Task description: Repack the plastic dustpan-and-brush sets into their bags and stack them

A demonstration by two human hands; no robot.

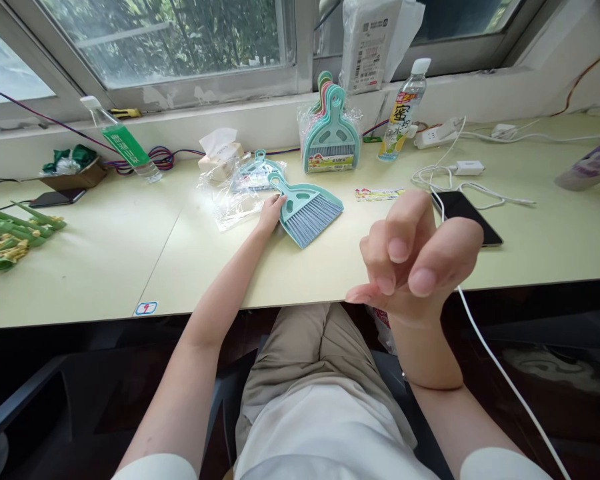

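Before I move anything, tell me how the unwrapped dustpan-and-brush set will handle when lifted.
The mint-green dustpan-and-brush set looks moulded from plastic, so probably stiff and fairly light. Its thin grey bristles should flex if pressed. Unwrapped, the nested pieces might slip apart.

purple item (591, 164) cut by right edge; dark-screened device (481, 227) partly behind right hand (420, 257).

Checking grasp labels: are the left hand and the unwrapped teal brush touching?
Touching. The head view shows the left hand with fingers on the teal brush, beside its handle.
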